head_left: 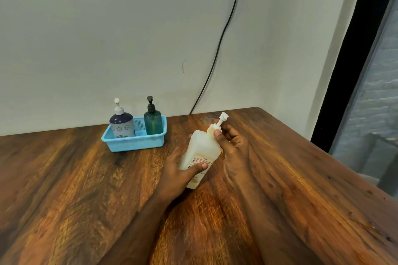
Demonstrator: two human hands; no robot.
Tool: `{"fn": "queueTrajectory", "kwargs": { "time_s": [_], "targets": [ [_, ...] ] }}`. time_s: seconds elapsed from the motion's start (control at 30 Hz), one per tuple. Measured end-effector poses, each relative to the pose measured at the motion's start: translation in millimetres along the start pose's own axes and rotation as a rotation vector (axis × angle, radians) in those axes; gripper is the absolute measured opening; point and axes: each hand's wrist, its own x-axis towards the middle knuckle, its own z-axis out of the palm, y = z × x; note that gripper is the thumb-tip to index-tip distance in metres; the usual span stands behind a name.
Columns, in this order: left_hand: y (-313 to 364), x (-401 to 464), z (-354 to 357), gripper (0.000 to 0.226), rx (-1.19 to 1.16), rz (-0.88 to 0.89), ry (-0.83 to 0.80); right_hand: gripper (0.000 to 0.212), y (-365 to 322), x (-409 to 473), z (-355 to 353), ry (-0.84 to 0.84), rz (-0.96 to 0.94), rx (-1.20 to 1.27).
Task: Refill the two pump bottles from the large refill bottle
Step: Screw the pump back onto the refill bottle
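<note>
1. Dark-stained wooden table (86,189) with strong streaked grain: it fills the near field. Its far edge meets a plain off-white wall (107,28); its right edge runs diagonally towards the near right. Broad bare surface lies at near left and at near right.
2. Black window frame (353,60), far right, beyond the table edge.
3. Thin black cable (224,32), hanging down the wall and passing behind the far table edge.
4. Light-blue perforated plastic basket (133,143), rectangular, near the far edge, left of centre, well apart from the hands.
5. Large translucent cream plastic refill bottle (202,148), flat-sided with a printed label, held tilted above the table centre, its white pump top (221,120) pointing far-right.
6. Left hand (181,170): clamped around the refill bottle's lower body.
7. Right hand (232,142): fingers closed on the bottle's neck collar below the pump.
8. Navy-and-grey rounded pump bottle with flower print (121,125), upright in the basket's left end.
9. Teal translucent cylindrical pump bottle with black pump (153,121), upright in the right end.
</note>
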Motion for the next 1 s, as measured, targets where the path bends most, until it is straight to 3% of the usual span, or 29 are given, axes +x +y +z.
{"fn": "queueTrajectory", "kwargs": {
  "time_s": [0.27, 0.4, 0.6, 1.0],
  "targets": [
    [0.6, -0.6, 1.3, 0.062, 0.029, 0.008, 0.001, 0.042, -4.9, 2.0, 2.3, 0.08, -0.007, -0.038],
    [0.6, -0.3, 2.4, 0.065, 0.044, 0.009, 0.002, 0.022, -8.1, 0.5, -2.2, -0.02, -0.005, 0.068],
    [4.4, -2.0, 3.5, 0.058, 0.023, -0.006, -0.005, 0.042, -6.9, -0.2, -0.4, 0.052, -0.029, -0.189],
    [4.0, -1.6, 3.1, 0.058, 0.014, -0.011, 0.001, 0.043, -10.2, 3.3, -3.8, 0.034, -0.026, -0.023]
  ]
}}
